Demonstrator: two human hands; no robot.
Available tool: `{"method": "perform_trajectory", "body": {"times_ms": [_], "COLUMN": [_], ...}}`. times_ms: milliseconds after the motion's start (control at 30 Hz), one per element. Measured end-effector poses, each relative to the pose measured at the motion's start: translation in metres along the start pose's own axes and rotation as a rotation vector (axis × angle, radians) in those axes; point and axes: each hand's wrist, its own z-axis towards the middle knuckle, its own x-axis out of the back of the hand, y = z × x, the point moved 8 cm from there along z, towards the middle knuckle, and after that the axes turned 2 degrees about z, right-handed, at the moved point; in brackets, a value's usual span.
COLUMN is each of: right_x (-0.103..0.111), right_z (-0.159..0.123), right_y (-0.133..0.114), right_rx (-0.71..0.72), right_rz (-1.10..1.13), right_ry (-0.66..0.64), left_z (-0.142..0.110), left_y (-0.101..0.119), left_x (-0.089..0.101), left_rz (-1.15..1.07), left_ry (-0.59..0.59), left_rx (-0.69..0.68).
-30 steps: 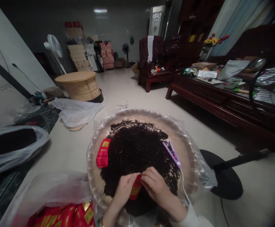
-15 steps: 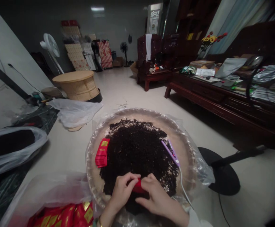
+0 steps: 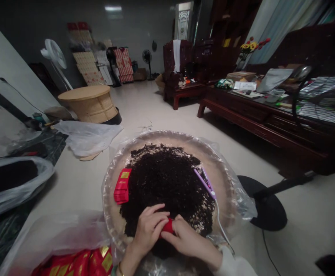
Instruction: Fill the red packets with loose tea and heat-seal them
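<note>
A small red packet (image 3: 167, 226) is held between my two hands, low over a heap of dark, loose, tea-like leaves (image 3: 161, 180). My left hand (image 3: 151, 227) has its thumb and fingers closed at the packet's left side. On the other side, my right hand (image 3: 184, 235) grips it between thumb and bent fingers. Much of the packet is covered by the fingers. A stack of flat red packets (image 3: 122, 186) lies at the heap's left edge. To the right rests a purple flat iron (image 3: 205, 184), its jaws apart and a white cord trailing from it.
The leaves lie in a round, plastic-lined tray (image 3: 109, 176). Filled red packets (image 3: 78, 264) sit in a clear bag at lower left. A black stand base (image 3: 266, 203) is right of the tray. Further off are a drum-shaped basket (image 3: 88, 107) and a dark wooden table (image 3: 242, 111).
My right thumb has come in against the red packet, and my left fingers now lie more stretched over it. The whole view has shifted slightly.
</note>
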Motion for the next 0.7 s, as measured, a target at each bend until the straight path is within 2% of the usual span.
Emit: {"method": "perform_trajectory", "body": {"times_ms": [133,267,367,567,700], "right_x": [0.000,0.004,0.003,-0.009,-0.020], "right_z": [0.009,0.017,0.018,0.015,0.015], "right_y": [0.000,0.012,0.016,0.019,0.030], "right_rx": [0.022,-0.122,-0.196,-0.296,-0.356], "right_rz": [0.276,0.583,0.746,0.939,0.883], "right_ry": [-0.066,-0.103,-0.121,-0.115,-0.140], "left_z": [-0.005,-0.017,-0.025,-0.032,-0.039], "left_y": [0.004,0.009,0.007,-0.001,-0.002], "left_x": [0.003,-0.010,-0.020,-0.018,-0.019], "left_rz": [0.049,0.220,0.340,0.354,0.380], "left_ry": [0.073,0.052,0.050,0.097,0.092], "left_rx": [-0.085,-0.151,-0.144,-0.161,-0.133]}}
